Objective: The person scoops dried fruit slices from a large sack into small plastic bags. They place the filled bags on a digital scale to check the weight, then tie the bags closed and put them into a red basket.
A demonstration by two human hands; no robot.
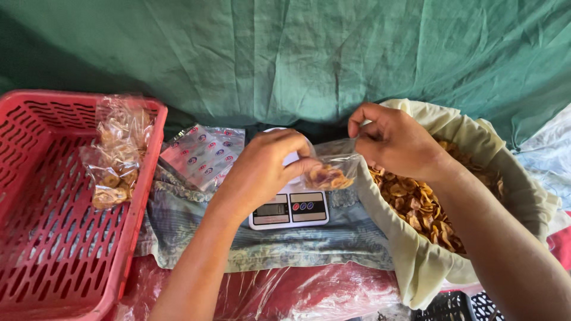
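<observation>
My left hand (262,169) and my right hand (395,139) both pinch the mouth of a small clear plastic bag (333,169) with a few yellow round chips in its bottom. The bag hangs over a white digital kitchen scale (289,209), whose platform is mostly hidden behind my left hand. Whether the bag rests on the scale I cannot tell. Just to the right, a pale cloth-lined sack (416,255) holds a heap of the same chips (416,205).
A red slotted plastic basket (56,238) at the left holds filled clear bags of chips (116,157). A stack of empty printed bags (202,154) lies behind the scale on a blue patterned cloth (297,246). Green fabric (285,53) hangs behind.
</observation>
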